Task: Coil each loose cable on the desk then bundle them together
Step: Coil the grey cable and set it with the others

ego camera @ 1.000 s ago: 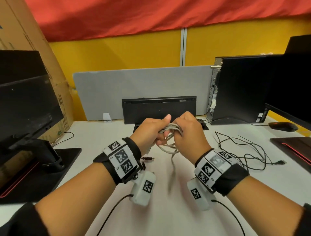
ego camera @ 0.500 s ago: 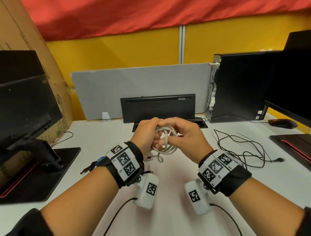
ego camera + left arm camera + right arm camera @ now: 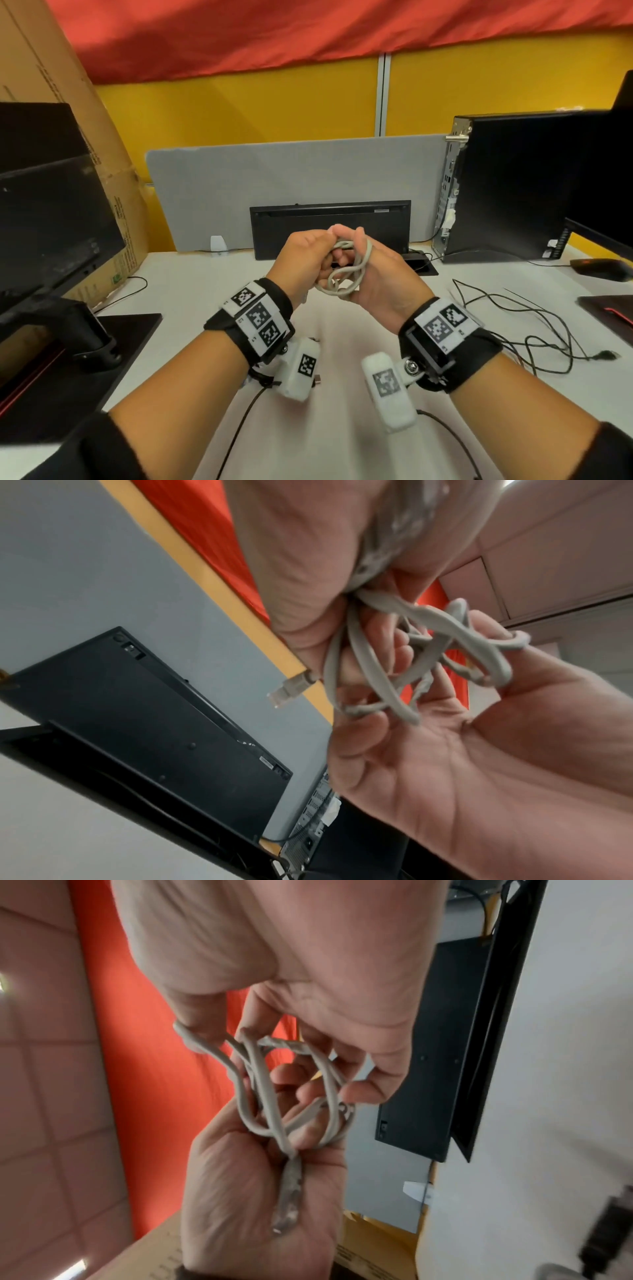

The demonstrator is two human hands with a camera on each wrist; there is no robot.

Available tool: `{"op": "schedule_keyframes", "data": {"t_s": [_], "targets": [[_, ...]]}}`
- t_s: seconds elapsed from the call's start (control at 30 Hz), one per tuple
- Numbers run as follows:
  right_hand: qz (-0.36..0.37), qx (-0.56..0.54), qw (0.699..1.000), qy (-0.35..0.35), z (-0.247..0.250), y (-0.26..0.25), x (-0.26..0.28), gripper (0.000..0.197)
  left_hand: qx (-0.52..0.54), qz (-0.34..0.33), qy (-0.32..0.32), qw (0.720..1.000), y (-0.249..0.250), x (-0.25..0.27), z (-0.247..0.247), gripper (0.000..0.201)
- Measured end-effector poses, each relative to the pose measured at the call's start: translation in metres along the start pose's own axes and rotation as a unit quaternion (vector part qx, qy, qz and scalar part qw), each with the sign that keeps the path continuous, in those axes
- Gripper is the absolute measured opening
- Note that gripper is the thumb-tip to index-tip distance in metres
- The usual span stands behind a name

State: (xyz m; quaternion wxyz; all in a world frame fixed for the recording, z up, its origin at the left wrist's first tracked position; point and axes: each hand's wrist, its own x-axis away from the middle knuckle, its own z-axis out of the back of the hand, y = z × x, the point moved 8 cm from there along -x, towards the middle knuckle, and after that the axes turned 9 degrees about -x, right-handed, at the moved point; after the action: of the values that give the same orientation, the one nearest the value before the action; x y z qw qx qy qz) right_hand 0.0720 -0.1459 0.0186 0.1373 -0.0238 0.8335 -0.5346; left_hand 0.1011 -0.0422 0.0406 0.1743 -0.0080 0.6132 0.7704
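Centrally, gray cable (image 3: 346,270) coiled between left hand (image 3: 301,260), clamping gathered strands, and right hand (image 3: 380,277), fingers hooked through loops to preserve shape.

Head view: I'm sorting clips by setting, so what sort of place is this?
Most likely an office workstation: a white desk with a grey divider panel, monitors, a desktop computer tower and loose black cables.

I see the coiled cable (image 3: 346,270) between my left hand (image 3: 301,260) and right hand (image 3: 380,281), above the desk (image 3: 191,274). Beyond them stands a keyboard (image 3: 329,222); loose cables (image 3: 534,318) lie right of my right hand
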Motion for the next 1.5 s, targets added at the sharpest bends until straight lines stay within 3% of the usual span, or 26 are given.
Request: {"op": "schedule_keyframes", "data": {"t_s": [0.1,0.23,0.4,0.53,0.67,0.83,0.97,1.07,1.23,1.4,1.5], "targets": [[0.057,0.041,0.996,0.052,0.011,-0.002,-0.014,0.032,0.002,0.003,0.036,0.999,-0.010,-0.013,0.005,0.038],[0.142,0.050,0.973,0.177,0.044,-0.005,-0.020,0.030,-0.016,0.005,0.073,0.997,-0.024,-0.025,0.008,0.041],[0.142,0.131,0.971,0.137,0.044,-0.015,-0.024,0.037,-0.012,-0.021,0.102,0.994,-0.025,-0.032,0.005,0.042],[0.198,0.145,0.959,0.140,0.043,-0.038,-0.026,0.033,0.001,-0.055,0.132,0.990,-0.021,-0.032,0.008,0.041],[0.159,0.178,0.968,0.073,0.028,-0.043,-0.033,0.020,0.015,-0.068,0.144,0.987,-0.017,-0.029,0.018,0.041],[0.158,0.227,0.959,0.059,0.018,-0.046,-0.028,0.017,-0.031,-0.096,0.190,0.977,-0.011,-0.028,0.030,0.042],[0.065,0.227,0.972,0.011,0.009,-0.029,-0.028,0.020,-0.063,-0.102,0.207,0.971,-0.016,-0.028,0.037,0.039],[0.060,0.242,0.968,0.033,0.008,-0.025,-0.029,0.026,-0.077,-0.116,0.206,0.969,-0.019,-0.029,0.037,0.037],[0.036,0.138,0.988,0.067,0.009,-0.024,-0.029,0.035,-0.103,-0.143,0.191,0.966,-0.018,-0.029,0.032,0.038],[0.006,0.006,0.996,0.085,0.009,-0.016,-0.027,0.030,-0.095,-0.147,0.198,0.964,-0.017,-0.029,0.037,0.038],[-0.005,0.073,0.994,0.079,0.013,-0.017,-0.028,0.028,-0.083,-0.125,0.203,0.967,-0.021,-0.030,0.042,0.038]]}}
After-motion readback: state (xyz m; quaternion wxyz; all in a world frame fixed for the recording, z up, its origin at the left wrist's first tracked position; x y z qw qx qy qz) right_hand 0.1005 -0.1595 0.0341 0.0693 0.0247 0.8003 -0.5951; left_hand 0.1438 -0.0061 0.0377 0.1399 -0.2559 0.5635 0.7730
